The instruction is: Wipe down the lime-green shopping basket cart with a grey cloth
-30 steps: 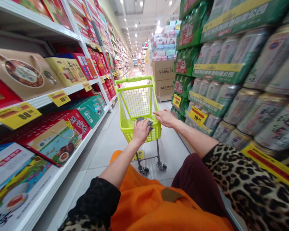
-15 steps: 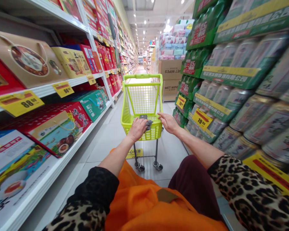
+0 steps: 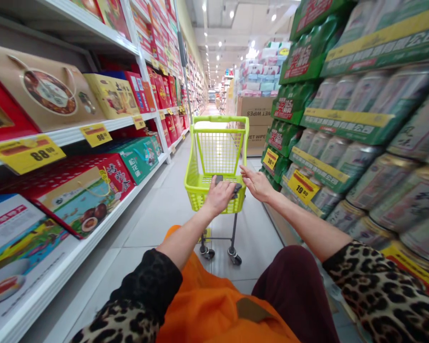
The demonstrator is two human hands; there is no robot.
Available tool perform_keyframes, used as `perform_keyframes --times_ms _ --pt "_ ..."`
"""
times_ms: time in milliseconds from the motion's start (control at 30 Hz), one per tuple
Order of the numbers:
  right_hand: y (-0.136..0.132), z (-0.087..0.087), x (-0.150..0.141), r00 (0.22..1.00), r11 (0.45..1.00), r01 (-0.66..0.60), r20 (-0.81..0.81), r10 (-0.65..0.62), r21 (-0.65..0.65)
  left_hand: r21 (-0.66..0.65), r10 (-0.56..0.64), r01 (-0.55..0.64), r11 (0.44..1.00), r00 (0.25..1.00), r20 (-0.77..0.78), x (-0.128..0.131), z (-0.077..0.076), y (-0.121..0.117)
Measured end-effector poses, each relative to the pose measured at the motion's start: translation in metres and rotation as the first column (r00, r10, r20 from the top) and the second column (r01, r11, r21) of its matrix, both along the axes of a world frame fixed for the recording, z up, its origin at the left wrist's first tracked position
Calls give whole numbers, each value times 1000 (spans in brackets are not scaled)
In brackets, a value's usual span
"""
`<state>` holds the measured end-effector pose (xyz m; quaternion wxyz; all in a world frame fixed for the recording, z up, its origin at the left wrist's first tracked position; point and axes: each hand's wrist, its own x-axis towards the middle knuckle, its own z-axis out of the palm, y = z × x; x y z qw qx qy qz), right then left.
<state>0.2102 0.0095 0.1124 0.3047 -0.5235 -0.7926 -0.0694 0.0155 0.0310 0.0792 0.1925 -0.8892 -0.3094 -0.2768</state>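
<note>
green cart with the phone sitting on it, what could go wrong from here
The phone and grey cloth look loose at the near rim of the lime-green shopping cart, by the left hand, so either might slip off if that hand lifts. The right hand appears off the cart, so steering looks one-handed, and the cart could drift into the stacked cans on the right.

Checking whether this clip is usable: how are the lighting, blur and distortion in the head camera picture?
In the head view, the ceiling lights give bright, fairly even light with soft shadows; the stacked cans at right look smeared by blur; the white shelves bend from wide-lens distortion; the left hand looks sharper.
</note>
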Motion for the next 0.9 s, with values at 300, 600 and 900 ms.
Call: perform_keyframes --times_ms 300,600,900 --pt "-8 -14 -39 981 992 18 191 -42 124 66 23 -27 997 998 57 -30 -5 10" --pt "-17 -39 -27 956 985 -4 289 -48 175 60 13 -12 998 1000 -23 -86 2 24" --pt "-12 -41 -60 958 979 5 279 -63 204 43 69 -70 997 997 26 -61 -4 14"
